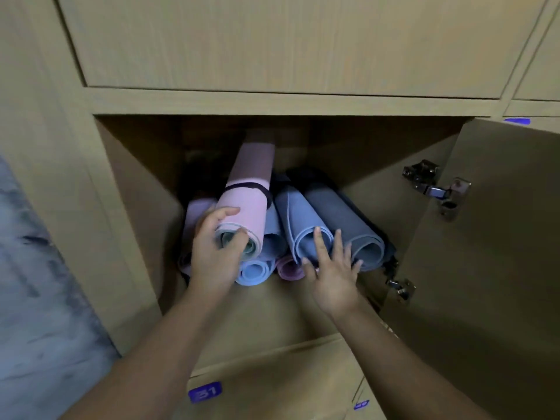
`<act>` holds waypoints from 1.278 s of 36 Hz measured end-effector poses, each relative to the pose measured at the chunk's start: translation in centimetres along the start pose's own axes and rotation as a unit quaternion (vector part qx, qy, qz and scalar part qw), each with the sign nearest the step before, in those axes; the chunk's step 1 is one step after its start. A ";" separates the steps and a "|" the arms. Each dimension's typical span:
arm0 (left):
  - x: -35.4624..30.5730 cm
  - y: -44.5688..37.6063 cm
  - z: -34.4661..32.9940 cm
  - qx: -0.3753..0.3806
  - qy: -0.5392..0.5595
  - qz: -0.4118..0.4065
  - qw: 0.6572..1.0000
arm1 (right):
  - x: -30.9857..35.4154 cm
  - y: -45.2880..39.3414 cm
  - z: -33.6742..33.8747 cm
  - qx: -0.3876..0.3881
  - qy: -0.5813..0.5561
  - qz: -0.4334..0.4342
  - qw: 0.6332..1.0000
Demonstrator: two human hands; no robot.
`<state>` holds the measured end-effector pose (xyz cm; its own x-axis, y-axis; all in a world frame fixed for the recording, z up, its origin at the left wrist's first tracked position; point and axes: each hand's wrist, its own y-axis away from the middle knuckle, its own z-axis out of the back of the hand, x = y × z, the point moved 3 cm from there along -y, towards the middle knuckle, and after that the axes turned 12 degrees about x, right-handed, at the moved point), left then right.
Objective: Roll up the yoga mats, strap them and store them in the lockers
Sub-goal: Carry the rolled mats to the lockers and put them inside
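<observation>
I was at the storing step: my left hand (216,247) gripped the end of the strapped pink mat (245,207) atop the stack in the open locker (136,177), my right hand (331,268) spread flat against the blue-grey rolls (306,225). Next, I judged, push it fully in.

Gym or yoga studio storeroom, wooden numbered lockers (291,43), rolled mats (306,219) stacked inside an open compartment
</observation>
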<state>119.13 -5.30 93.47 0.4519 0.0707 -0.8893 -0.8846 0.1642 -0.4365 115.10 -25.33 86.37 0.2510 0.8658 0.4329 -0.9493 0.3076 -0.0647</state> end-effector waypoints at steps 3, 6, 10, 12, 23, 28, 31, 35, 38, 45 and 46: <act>0.2 0.1 0.4 -0.028 -0.061 -0.022 0.998 | -0.1 -1.0 0.0 0.015 0.024 0.006 1.000; 1.3 -0.3 0.5 -0.038 -0.110 0.001 0.993 | -0.3 -2.0 0.2 0.018 0.035 0.031 0.999; 2.6 -0.9 0.4 -0.043 -0.164 0.009 0.985 | -0.2 -3.7 0.5 0.040 0.061 0.065 0.995; 2.9 -1.1 -0.1 -0.030 -0.200 0.000 0.979 | -0.3 -4.4 0.6 0.051 0.063 0.087 0.993; 4.2 -4.0 -2.1 0.028 -0.390 0.101 0.915 | -2.2 -7.9 2.1 0.130 0.038 0.147 0.980; 4.9 -5.7 -2.0 0.098 -0.465 0.154 0.866 | -1.8 -7.8 2.2 0.119 0.059 0.141 0.981; 5.0 -6.0 -2.2 0.117 -0.465 0.176 0.860 | -1.5 -6.7 1.9 0.074 0.026 0.123 0.989; 4.4 -4.8 -2.4 0.098 -0.470 0.150 0.864 | -2.1 -4.7 1.4 0.047 -0.002 0.115 0.992; 4.0 -2.8 -2.8 0.107 -0.462 0.121 0.872 | -2.5 -2.7 1.1 0.037 -0.035 0.106 0.993; 4.5 2.9 -3.8 0.195 -0.430 0.118 0.874 | -3.4 4.9 -0.3 0.032 -0.079 0.055 0.995; 4.7 4.0 -4.2 0.206 -0.416 0.116 0.878 | -3.9 6.2 -0.6 0.032 -0.083 0.042 0.995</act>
<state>117.23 -8.46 87.02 0.3438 0.8157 -0.4652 -0.9249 0.3797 -0.0177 108.34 -26.54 83.77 0.1399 0.8087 0.5713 -0.9772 0.2059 -0.0522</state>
